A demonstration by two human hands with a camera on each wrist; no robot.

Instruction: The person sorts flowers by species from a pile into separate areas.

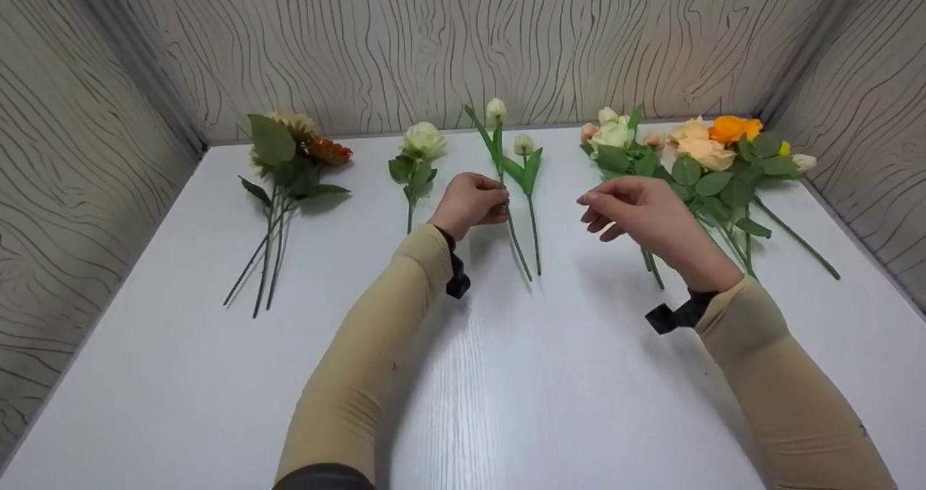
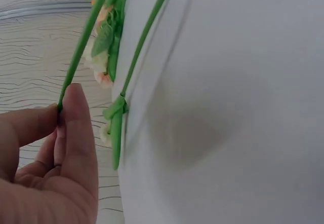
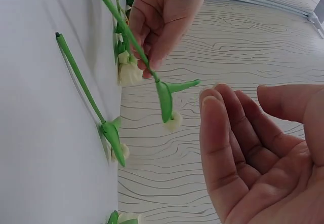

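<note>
Between thumb and fingers, my left hand [image 1: 474, 204] pinches the green stem of a white tulip [image 1: 496, 110], holding it above the table. In the left wrist view the pinched stem [image 2: 83, 44] slants upward from the fingertips. A second white tulip [image 1: 534, 175] lies on the table just right of the held one. My right hand [image 1: 640, 211] hovers in the air to the right, fingers loosely bent, with nothing in it. The right wrist view shows its thumb and fingers [image 3: 217, 133] apart, beside the held tulip [image 3: 165, 100].
A white rose [image 1: 424, 141] lies left of my left hand. Farther left is a bunch with a rust-coloured flower [image 1: 329, 150] and large leaves. Several pale and orange flowers [image 1: 734, 128] lie at the right on the white table [image 1: 506, 403]. Wood-patterned walls [image 1: 405, 48] enclose the back and sides.
</note>
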